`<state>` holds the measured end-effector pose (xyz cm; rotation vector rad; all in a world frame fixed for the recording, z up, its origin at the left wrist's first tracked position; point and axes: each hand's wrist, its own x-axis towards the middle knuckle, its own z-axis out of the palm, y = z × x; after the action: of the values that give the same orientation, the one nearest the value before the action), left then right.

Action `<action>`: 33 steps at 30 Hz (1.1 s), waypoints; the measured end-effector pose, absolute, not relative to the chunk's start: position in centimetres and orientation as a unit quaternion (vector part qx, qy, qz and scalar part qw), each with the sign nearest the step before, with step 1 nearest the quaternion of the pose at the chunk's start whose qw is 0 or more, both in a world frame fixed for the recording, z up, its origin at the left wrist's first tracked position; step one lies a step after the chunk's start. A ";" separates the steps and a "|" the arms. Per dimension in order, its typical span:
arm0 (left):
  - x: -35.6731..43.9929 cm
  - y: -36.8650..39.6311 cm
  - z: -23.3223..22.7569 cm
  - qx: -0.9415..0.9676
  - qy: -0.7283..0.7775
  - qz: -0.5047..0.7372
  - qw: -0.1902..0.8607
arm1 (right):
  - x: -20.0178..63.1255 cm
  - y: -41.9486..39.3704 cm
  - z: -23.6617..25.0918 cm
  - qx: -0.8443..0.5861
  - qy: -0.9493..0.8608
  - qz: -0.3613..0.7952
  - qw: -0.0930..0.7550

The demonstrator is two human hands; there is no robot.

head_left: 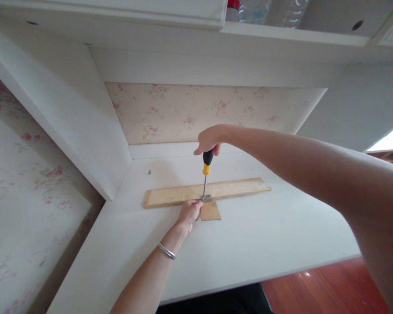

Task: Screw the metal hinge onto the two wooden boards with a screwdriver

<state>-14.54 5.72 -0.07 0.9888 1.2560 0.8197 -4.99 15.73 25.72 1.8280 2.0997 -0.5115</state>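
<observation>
My right hand point(211, 138) is closed around the handle of a black-and-yellow screwdriver point(206, 168), held nearly upright. Its tip meets a small metal hinge point(206, 198). That hinge lies across the joint between a long wooden board point(170, 195) and a small wooden board point(210, 211). From the left, my left hand point(190, 212) grips the small board close to the hinge, with its thumb by the screwdriver tip. The undersides of its fingers are partly hidden. Any screw under the tip is too small to make out.
Both boards lie on a white desk point(265, 235). A tiny metal piece point(149, 172) rests near the back left. White side panels and an overhead cabinet point(134, 11) enclose the desk. Plastic bottles point(253, 11) stand on the upper shelf.
</observation>
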 end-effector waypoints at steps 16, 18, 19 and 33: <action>-14.5 6.0 -0.9 0.436 0.544 0.355 0.622 | -4.8 14.2 25.6 0.576 0.749 -0.273 0.181; -14.5 6.0 -0.9 0.435 0.540 0.356 0.627 | -5.1 13.9 25.4 0.586 0.749 -0.256 0.173; -14.5 6.0 -0.9 0.435 0.540 0.356 0.627 | -5.2 13.7 25.3 0.583 0.754 -0.252 0.169; -14.6 6.0 -0.9 0.445 0.547 0.352 0.615 | -2.4 13.1 25.9 0.449 0.861 -0.174 0.163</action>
<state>-14.60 6.04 -0.92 1.0257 1.2604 0.8102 -2.37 13.08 25.93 1.2808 2.4573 -0.4950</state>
